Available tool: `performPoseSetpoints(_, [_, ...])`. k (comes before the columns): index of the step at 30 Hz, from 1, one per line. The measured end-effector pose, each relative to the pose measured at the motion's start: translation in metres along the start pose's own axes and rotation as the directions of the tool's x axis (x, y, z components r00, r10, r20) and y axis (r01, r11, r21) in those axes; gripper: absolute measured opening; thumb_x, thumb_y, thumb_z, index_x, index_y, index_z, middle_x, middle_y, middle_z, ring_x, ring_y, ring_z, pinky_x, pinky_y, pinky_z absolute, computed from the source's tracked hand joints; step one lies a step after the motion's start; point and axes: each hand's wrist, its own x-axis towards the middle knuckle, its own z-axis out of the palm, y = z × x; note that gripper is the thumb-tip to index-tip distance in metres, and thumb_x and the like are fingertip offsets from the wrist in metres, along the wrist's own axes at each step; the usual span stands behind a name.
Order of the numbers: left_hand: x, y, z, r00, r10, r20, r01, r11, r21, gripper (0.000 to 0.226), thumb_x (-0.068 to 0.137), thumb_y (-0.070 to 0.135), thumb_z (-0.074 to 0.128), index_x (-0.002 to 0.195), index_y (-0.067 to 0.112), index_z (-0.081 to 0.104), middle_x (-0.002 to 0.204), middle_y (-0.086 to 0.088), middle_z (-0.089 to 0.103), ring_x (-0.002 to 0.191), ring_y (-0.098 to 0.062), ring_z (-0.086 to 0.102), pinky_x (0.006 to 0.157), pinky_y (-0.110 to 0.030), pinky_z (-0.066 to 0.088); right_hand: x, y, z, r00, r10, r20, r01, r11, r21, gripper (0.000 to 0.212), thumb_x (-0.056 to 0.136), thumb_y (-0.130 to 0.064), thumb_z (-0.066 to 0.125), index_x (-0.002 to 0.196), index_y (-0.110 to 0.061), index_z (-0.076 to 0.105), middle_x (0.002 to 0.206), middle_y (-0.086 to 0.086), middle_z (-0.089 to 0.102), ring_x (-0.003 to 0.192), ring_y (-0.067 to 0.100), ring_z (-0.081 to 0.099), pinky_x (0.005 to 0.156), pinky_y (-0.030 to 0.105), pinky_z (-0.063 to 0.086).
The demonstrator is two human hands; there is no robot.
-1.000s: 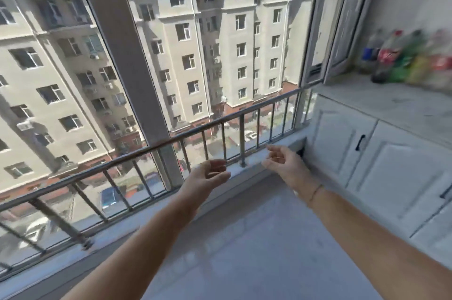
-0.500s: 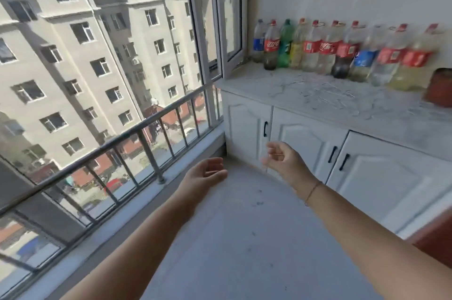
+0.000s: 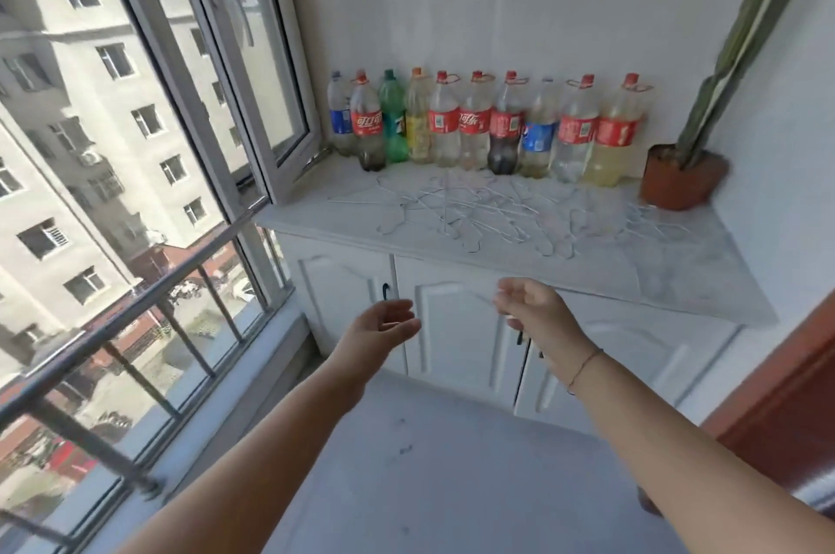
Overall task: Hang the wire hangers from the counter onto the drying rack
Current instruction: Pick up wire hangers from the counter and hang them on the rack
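Several thin silver wire hangers (image 3: 470, 210) lie tangled and spread across the pale marble counter (image 3: 668, 278), in front of a row of bottles. My left hand (image 3: 377, 334) is held out in front of the cabinet doors, below the counter edge, fingers apart and empty. My right hand (image 3: 535, 311) is raised beside it, a little higher and closer to the counter, fingers loosely curled and holding nothing. Neither hand touches the hangers. No drying rack is in view.
Several plastic bottles (image 3: 474, 128) line the wall behind the hangers. A brown pot with a tall green plant (image 3: 677, 178) stands at the counter's right end. An inward-opened window sash (image 3: 266, 70) and a metal railing (image 3: 135, 305) run along the left. White cabinet doors (image 3: 456, 327) sit below.
My view has swung right from the window and railing to face the counter. The hangers and bottles came into full view. Both hands stayed held out and empty.
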Motion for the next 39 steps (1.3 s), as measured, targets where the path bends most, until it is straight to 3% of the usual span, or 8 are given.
performPoseSetpoints(8, [0.132,0.021,0.006,0.998,0.003,0.060,-0.004,1.000,0.021,0.031,0.087,0.016,0.063,0.117,0.017,0.058,0.098,0.003,0.064,0.085,-0.005,0.058,0.074,-0.016,0.042,0.102,-0.002,-0.014,0.992,0.101,-0.075,-0.090,0.988,0.129,0.015,0.088,-0.010,0.057,0.103,-0.008,0.060,0.092,0.011,0.062,0.086,0.019,0.058,0.072,0.024,0.047])
performPoseSetpoints(13, [0.208,0.021,0.020,0.997,-0.034,0.076,0.033,0.999,0.006,0.030,0.086,0.017,0.064,0.116,0.019,0.059,0.100,0.004,0.064,0.082,-0.004,0.057,0.086,-0.025,0.039,0.174,0.013,-0.033,0.981,0.173,-0.087,-0.155,0.971,0.181,0.012,0.090,-0.011,0.056,0.101,-0.009,0.061,0.084,0.004,0.064,0.080,0.015,0.060,0.076,0.025,0.049])
performPoseSetpoints(16, [0.259,0.022,0.032,0.997,-0.049,0.061,0.048,0.999,0.010,0.032,0.086,0.019,0.065,0.118,0.018,0.060,0.103,0.002,0.065,0.090,-0.005,0.059,0.091,-0.025,0.040,0.225,0.021,-0.046,0.977,0.196,-0.084,-0.177,0.965,0.191,0.011,0.091,-0.011,0.055,0.100,-0.009,0.061,0.082,0.003,0.064,0.077,0.013,0.059,0.073,0.024,0.048])
performPoseSetpoints(20, [0.334,0.027,0.050,0.997,-0.074,0.039,0.073,0.997,0.006,0.031,0.087,0.021,0.063,0.118,0.020,0.059,0.108,0.001,0.065,0.099,-0.010,0.058,0.084,-0.024,0.044,0.297,0.027,-0.068,0.972,0.224,-0.068,-0.207,0.958,0.197,0.009,0.091,-0.009,0.054,0.097,-0.010,0.061,0.082,0.004,0.063,0.075,0.014,0.057,0.071,0.025,0.046])
performPoseSetpoints(26, [0.432,0.026,0.081,0.990,-0.138,-0.033,0.138,0.990,-0.023,0.031,0.088,0.018,0.063,0.118,0.015,0.058,0.103,-0.001,0.063,0.097,-0.014,0.056,0.083,-0.026,0.041,0.396,0.032,-0.096,0.959,0.282,-0.042,-0.273,0.951,0.142,0.010,0.090,-0.008,0.054,0.086,-0.014,0.061,0.078,0.004,0.061,0.071,0.013,0.055,0.065,0.023,0.044])
performPoseSetpoints(33, [0.512,0.001,0.098,0.967,-0.252,-0.038,0.250,0.967,-0.050,0.029,0.089,0.014,0.061,0.117,0.010,0.058,0.097,-0.003,0.061,0.091,-0.017,0.054,0.077,-0.024,0.043,0.474,0.055,-0.104,0.930,0.368,-0.018,-0.362,0.921,0.144,0.010,0.091,-0.005,0.051,0.091,-0.012,0.059,0.074,0.005,0.061,0.067,0.012,0.055,0.062,0.023,0.039])
performPoseSetpoints(39, [0.581,-0.016,0.105,0.939,-0.342,0.032,0.340,0.939,0.051,0.042,0.087,0.020,0.063,0.126,0.008,0.056,0.117,-0.008,0.062,0.108,-0.021,0.056,0.103,-0.035,0.040,0.526,0.079,-0.100,0.912,0.407,-0.057,-0.399,0.910,0.115,0.012,0.089,-0.003,0.052,0.086,-0.011,0.060,0.071,0.006,0.058,0.065,0.014,0.050,0.059,0.024,0.038])
